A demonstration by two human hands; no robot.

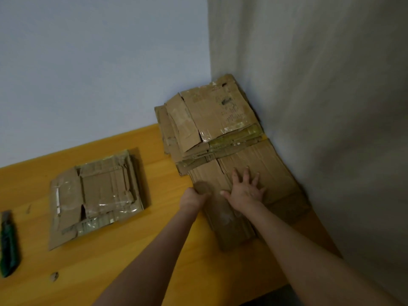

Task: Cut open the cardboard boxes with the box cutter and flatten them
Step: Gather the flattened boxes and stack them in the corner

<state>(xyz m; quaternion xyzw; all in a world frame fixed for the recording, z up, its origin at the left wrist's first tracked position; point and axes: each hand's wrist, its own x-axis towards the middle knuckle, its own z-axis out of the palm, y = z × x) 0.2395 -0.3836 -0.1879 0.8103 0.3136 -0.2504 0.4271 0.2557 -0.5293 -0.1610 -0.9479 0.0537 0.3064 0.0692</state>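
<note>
Flattening looks like the step in hand. Green box cutter (7, 244) lies idle far left on the smooth yellow table (132, 250), then a squashed, tape-shiny box (97, 195). Left hand (194, 197) curls round the edge of the ribbed cardboard sheet (271, 171). Right hand (245, 191) presses it, fingers spread, just below the corner stack (212, 120). Next move probably wants firm, even pressure along the creases.

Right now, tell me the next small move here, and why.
Probably fold the gripped edge down and press the cardboard flat: the left hand grips its edge, the right hand presses on it, and the box cutter lies aside.
</note>
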